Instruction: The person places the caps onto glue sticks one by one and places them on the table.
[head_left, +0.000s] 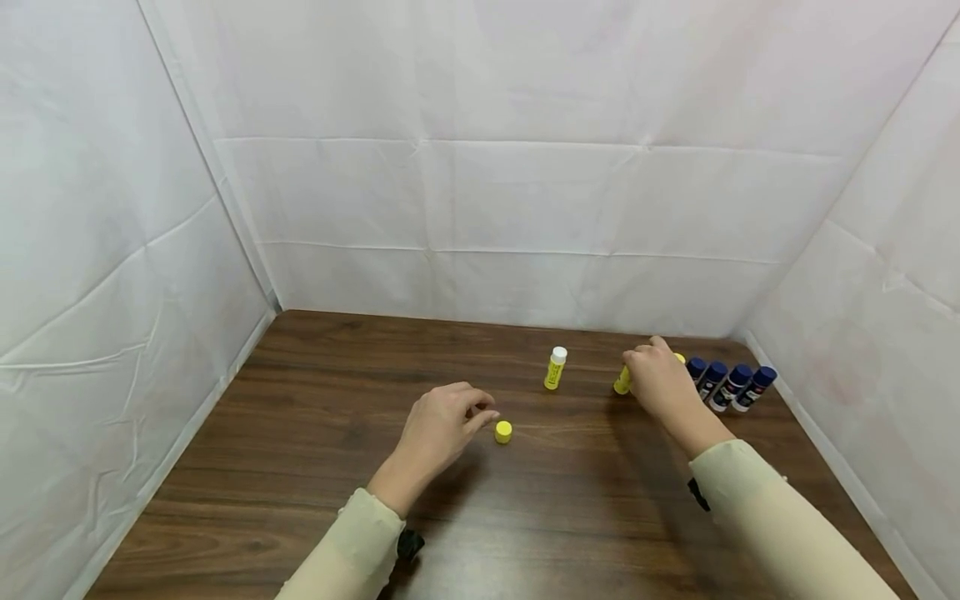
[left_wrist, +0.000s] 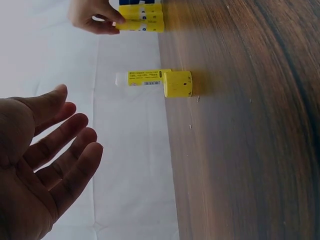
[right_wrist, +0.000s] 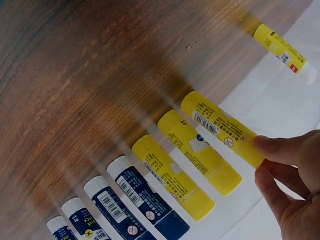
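Observation:
At the near end of a row of upright glue sticks, my right hand (head_left: 660, 379) pinches the cap of a yellow glue stick (right_wrist: 212, 120) between thumb and fingertips. Its base appears to stand on the table. My left hand (head_left: 442, 425) hovers above the table, fingers loosely bent and holding nothing. Just beyond its fingertips, a loose yellow cap (head_left: 503, 432) sits on the wood. Farther back stands an uncapped yellow glue stick (head_left: 555, 368) with a white top, apart from the row. In the head view, my right hand hides part of the row.
Two more yellow glue sticks (right_wrist: 197, 150) stand beside the pinched one. Several blue glue sticks (head_left: 727, 387) with dark caps continue the row to the right. White cloth walls (head_left: 525, 200) border the brown wooden table (head_left: 315, 467) at the back and both sides.

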